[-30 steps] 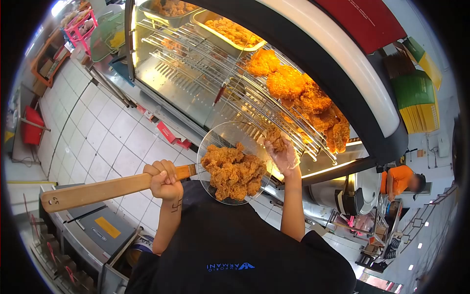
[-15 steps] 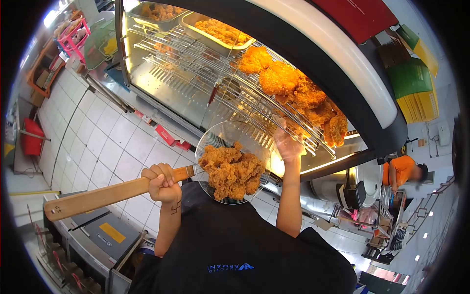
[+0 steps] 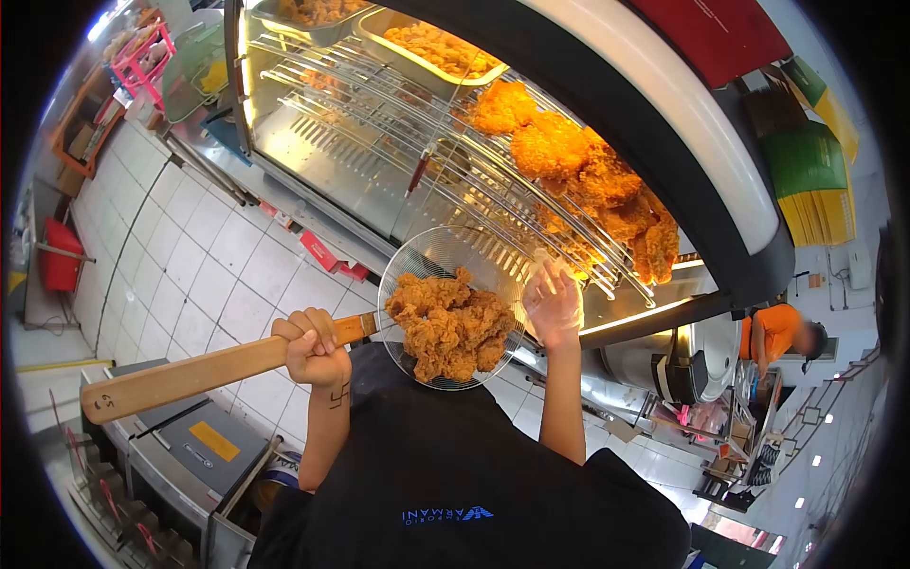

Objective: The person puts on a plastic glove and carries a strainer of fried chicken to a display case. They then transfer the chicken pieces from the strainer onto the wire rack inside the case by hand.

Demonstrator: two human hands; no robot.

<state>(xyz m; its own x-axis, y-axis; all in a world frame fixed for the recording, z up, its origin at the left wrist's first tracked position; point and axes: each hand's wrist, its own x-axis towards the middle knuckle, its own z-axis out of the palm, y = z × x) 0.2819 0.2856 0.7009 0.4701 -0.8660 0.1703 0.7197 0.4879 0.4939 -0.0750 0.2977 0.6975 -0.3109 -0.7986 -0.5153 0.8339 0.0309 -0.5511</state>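
My left hand [image 3: 312, 345] is closed around the wooden handle [image 3: 190, 381] of a wire mesh skimmer [image 3: 453, 248]. A heap of fried chicken pieces [image 3: 445, 322] lies in its round basket, level in front of my chest. Just right of the basket's rim is my right hand [image 3: 553, 302], in a thin clear plastic glove. Its fingers are loosely apart, and I see nothing in them. Above and beyond it, more fried chicken [image 3: 607, 180] is piled on a wire rack [image 3: 493, 204] inside a lit display warmer.
Two metal trays of small fried pieces, one with a bright rim [image 3: 441, 81], stand deeper in the warmer. Its dark curved frame [image 3: 654, 142] arches over the right side. A person in an orange shirt [image 3: 779, 330] is far right. Grey equipment [image 3: 204, 450] stands lower left.
My right hand has drawn back from the rack, down toward the skimmer's rim. The skimmer and my left hand have hardly moved.
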